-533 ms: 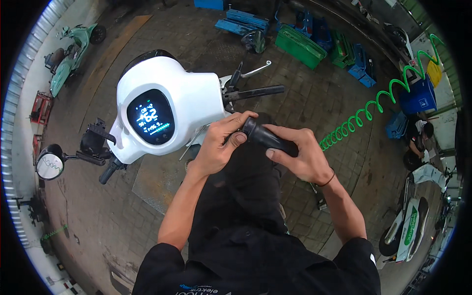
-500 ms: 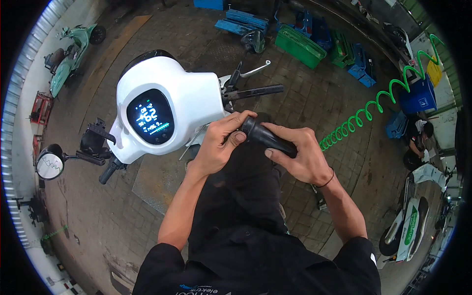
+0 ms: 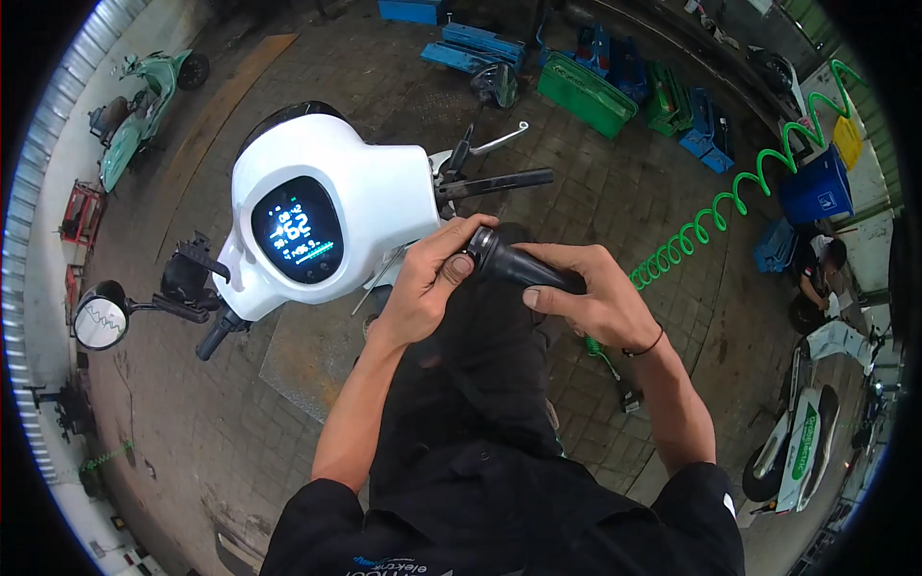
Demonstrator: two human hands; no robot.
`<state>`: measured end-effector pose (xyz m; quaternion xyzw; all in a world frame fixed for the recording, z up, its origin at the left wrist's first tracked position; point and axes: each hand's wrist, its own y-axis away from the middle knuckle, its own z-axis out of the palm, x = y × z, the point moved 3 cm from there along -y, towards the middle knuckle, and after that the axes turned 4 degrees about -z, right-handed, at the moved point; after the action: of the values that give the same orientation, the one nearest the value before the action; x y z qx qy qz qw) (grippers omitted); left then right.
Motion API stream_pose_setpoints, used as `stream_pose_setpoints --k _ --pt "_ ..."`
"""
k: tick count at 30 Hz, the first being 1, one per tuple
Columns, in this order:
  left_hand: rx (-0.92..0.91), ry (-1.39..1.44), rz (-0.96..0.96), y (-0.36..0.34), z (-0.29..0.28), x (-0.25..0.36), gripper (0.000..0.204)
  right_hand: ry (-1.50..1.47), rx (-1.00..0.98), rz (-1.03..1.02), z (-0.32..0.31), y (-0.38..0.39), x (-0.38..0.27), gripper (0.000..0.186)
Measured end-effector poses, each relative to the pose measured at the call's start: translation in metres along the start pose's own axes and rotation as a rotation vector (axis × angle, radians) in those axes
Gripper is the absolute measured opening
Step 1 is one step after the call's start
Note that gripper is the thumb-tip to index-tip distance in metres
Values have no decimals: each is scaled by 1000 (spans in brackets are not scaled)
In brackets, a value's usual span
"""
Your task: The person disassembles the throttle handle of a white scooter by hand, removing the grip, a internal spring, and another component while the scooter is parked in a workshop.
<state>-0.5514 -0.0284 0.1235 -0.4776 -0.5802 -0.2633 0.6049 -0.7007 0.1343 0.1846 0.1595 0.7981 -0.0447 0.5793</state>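
Between my hands, over my lap, is a black handlebar grip [image 3: 523, 267] with a ringed collar at its left end. My left hand [image 3: 432, 278] pinches the collar end with thumb and forefinger. My right hand [image 3: 597, 296] wraps the other end, thumb along the near side. Just beyond, the bare black handlebar tube [image 3: 504, 180] sticks out from the right of a white scooter front [image 3: 384, 187]. A silver brake lever [image 3: 501, 136] angles away above the tube. On the scooter, the oval display [image 3: 297, 230] is lit.
A mirror [image 3: 100, 322] and the other handlebar grip [image 3: 217, 336] jut out at left. Toolboxes [image 3: 588, 94] stand on the floor ahead. A coiled green air hose [image 3: 715, 219] hangs at right. Another person [image 3: 816, 264] crouches at far right, near a parked white scooter [image 3: 805, 446].
The handlebar grip has turned slightly and lies more level, its right end a little farther right. My right hand has shifted slightly with it; both hands keep hold.
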Motion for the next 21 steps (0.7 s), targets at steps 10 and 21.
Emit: stream_pose_setpoints --k 10,21 --pt "9 6 -55 -2 2 1 54 117 66 -140 -1 4 0 52" --pt "-43 282 -238 -14 2 -8 49 530 180 -425 3 0 -3 61"
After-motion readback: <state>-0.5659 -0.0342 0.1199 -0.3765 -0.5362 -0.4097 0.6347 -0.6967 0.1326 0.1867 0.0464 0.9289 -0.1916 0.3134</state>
